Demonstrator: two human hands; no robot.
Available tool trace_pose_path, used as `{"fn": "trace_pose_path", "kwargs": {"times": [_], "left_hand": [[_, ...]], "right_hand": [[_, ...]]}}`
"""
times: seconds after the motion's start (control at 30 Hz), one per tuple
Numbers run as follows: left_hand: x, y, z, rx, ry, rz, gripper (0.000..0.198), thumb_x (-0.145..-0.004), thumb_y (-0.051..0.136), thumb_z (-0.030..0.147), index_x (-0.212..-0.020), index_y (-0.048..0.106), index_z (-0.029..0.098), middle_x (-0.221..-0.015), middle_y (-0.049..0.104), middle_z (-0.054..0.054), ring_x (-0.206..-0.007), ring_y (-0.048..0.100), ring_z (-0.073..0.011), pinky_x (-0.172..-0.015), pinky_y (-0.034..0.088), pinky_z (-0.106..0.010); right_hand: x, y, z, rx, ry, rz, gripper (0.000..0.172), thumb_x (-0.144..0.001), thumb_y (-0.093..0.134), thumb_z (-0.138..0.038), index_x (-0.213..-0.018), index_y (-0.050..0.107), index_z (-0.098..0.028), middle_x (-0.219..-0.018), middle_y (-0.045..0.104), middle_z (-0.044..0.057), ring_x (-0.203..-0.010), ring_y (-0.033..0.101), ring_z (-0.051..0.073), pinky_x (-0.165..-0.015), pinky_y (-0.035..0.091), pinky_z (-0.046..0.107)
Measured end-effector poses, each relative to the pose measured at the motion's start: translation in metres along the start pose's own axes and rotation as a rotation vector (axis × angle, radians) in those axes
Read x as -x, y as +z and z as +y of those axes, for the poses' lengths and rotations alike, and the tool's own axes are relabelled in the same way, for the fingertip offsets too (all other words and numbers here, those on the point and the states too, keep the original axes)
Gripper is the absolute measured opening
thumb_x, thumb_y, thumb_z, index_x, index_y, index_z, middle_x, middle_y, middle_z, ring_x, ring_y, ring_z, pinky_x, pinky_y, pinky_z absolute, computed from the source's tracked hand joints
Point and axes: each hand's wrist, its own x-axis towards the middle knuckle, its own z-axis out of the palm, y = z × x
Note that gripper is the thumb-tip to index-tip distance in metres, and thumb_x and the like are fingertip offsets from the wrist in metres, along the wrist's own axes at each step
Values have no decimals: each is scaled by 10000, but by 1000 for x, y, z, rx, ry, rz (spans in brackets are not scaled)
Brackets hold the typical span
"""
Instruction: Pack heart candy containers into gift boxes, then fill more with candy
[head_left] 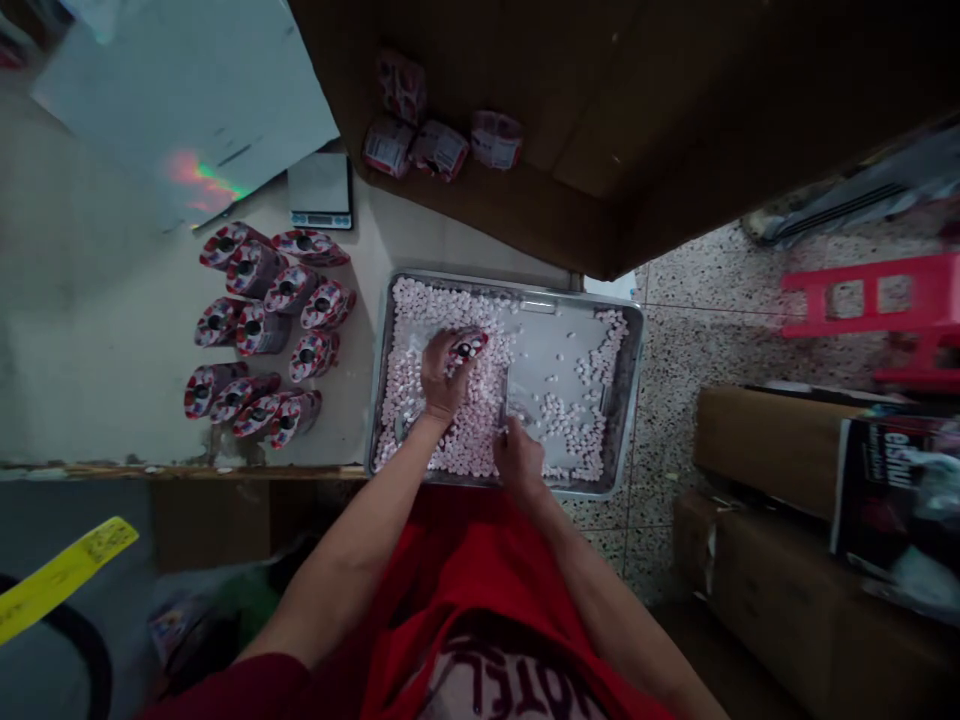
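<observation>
My left hand [441, 375] is wrapped round a small red-and-white printed packet [468, 346], its opening facing up with pale pieces showing in the dark hole. It is held over a heap of small pale pink, pill-like pieces [469, 445] in a metal tray [634, 400]. My right hand [519, 456] is closed in a fist at the tray's near side, at the edge of the heap. Something dark shows at its fingers, but I cannot make out what it is. More pieces lie scattered across the tray's right half.
Several similar open packets [262, 330] stand on the table [112, 350] to the left. Behind them is a small digital scale [320, 190]. A large cardboard box [555, 200] with several packets inside stands beyond the tray. Red plastic stools [870, 290] and cartons [772, 440] are on the right.
</observation>
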Motion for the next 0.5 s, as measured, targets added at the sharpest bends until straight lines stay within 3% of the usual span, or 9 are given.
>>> {"fn": "trace_pose_path", "kwargs": {"times": [0.1,0.2,0.33,0.4,0.5], "left_hand": [[29,15,23,99,-134,-8,424,-970,651,452,-1313,596,208,-1317,677,-115,-1233,653,-241,-1081,536,-411],[34,11,37,154,-198,-27,399,-972,658,416,-1311,602,214,-1289,694,-100,-1175,682,-231,-1038,560,-386],[4,-25,33,36,-28,-57,378,-968,667,400,-1312,628,247,-1372,674,-85,-1377,578,-267,-1199,446,-482],[-14,-46,28,-39,87,-113,330,-969,664,393,-1266,660,248,-1342,698,-75,-1386,572,-271,-1254,373,-517],[-30,-67,24,-102,159,-225,315,-969,656,388,-1244,687,237,-1311,716,-83,-1314,615,-271,-1239,386,-505]], "right_hand": [[-18,10,-23,-314,-17,25,292,-892,542,-195,-1171,628,-183,-762,663,16,-702,612,175,-649,379,253],[-26,7,-19,-733,-39,2,375,-800,551,-260,-1167,575,-191,-669,584,-57,-607,572,146,-614,443,238],[-12,-20,1,-1033,-59,-81,392,-708,602,-350,-1076,571,-216,-606,512,-108,-517,516,113,-535,484,232],[-1,-41,5,-1043,-114,-149,371,-706,637,-349,-1048,606,-211,-609,545,-101,-502,519,97,-511,465,218],[11,-72,-2,-1020,-191,-274,363,-711,667,-331,-1045,655,-190,-598,590,-90,-464,525,80,-478,429,206]]}}
